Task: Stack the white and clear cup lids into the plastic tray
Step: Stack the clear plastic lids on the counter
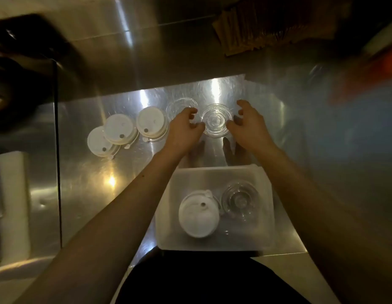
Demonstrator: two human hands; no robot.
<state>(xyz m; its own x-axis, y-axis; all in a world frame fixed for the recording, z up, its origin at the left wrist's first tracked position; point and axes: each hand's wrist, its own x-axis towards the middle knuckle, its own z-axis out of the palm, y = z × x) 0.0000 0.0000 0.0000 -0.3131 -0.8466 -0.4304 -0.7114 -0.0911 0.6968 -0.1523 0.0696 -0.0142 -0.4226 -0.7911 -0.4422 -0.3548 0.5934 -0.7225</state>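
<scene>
A clear cup lid (pixel 215 121) lies on the steel counter between my two hands. My left hand (pixel 183 126) curls at its left rim with fingers apart. At the lid's right side my right hand (pixel 245 123) is open, fingertips close to the rim; contact is unclear. Another clear lid (pixel 179 105) lies behind my left hand. Three stacks of white lids (pixel 151 122) (pixel 118 128) (pixel 97 142) sit to the left. The translucent plastic tray (pixel 214 172) near me holds a white lid stack (pixel 198 216) and a clear lid stack (pixel 240 199).
The steel counter (pixel 92 194) has a dark vertical edge at the left. A white block (pixel 13 194) stands far left. Brown paper items (pixel 245 29) lie at the back right. Something orange and blurred (pixel 376 69) is at the far right.
</scene>
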